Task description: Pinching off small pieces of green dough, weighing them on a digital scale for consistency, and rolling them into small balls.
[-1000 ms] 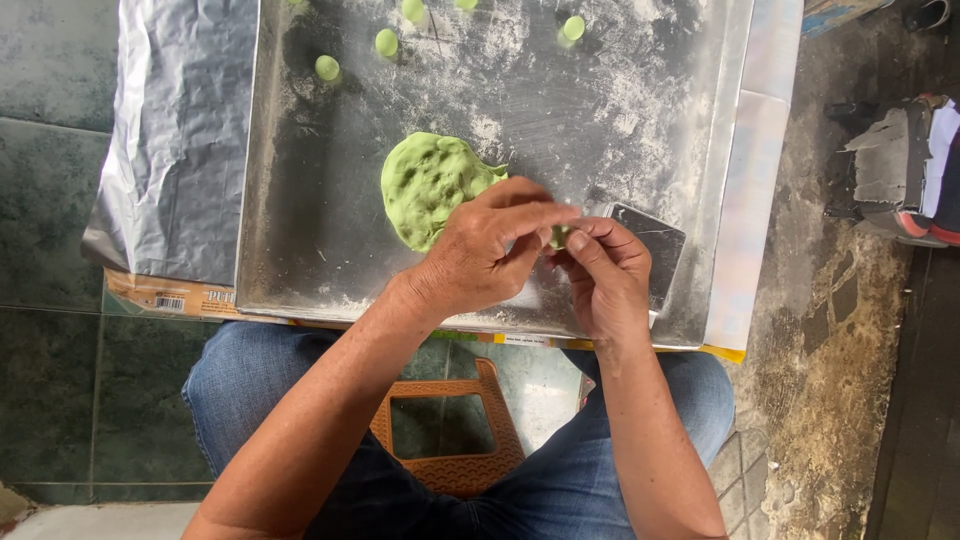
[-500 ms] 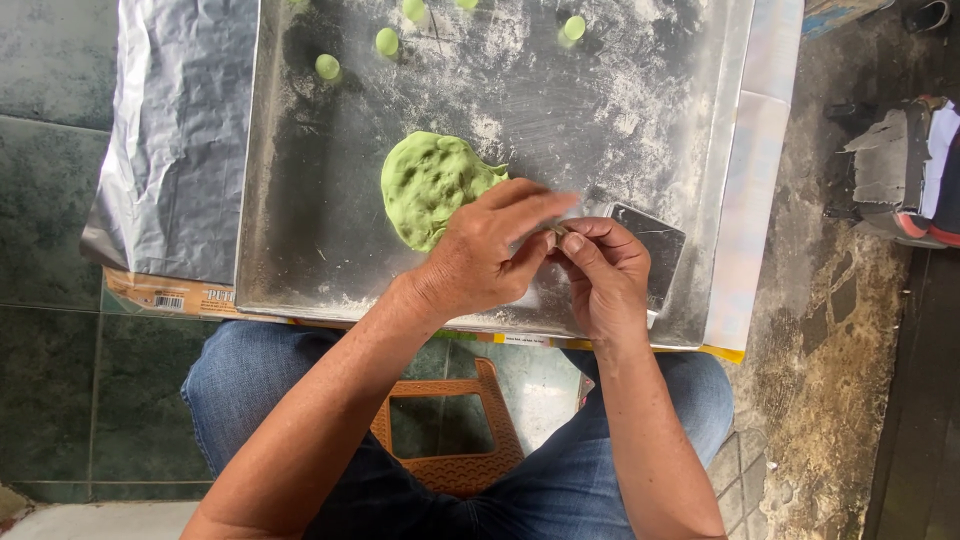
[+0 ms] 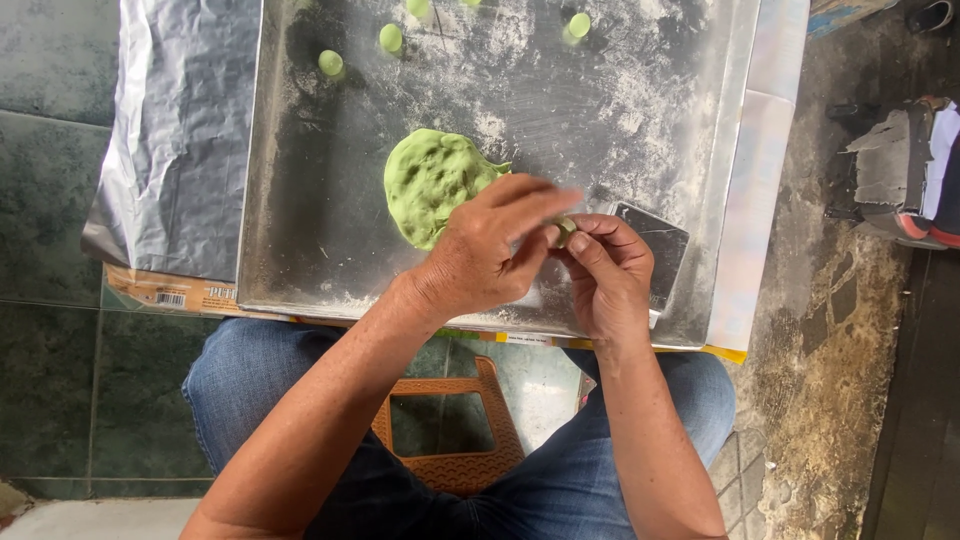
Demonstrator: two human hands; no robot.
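Shaping a small piece of green dough over the floured tray

From my remote seat I read this as the portion-shaping step: the left hand [image 3: 480, 262] and right hand [image 3: 605, 275] meet above the floured, rectangular metal tray [image 3: 300, 200], fingertips of both closed together on a small pale-green pinch of dough [image 3: 566, 230] held between them (most of it is hidden by the fingers). The large, flattened, dimpled green dough mass [image 3: 432, 183] lies on the tray just beyond the left fingers, touching none that I can see. Three small round green dough balls [image 3: 390, 38] sit well beyond the fingertips at the tray's far edge. A dark flat rectangular scraper [image 3: 660, 245] lies just past the right fingers. My judgement: next calls for a gentle, even roll, then a set-down clear of the others.
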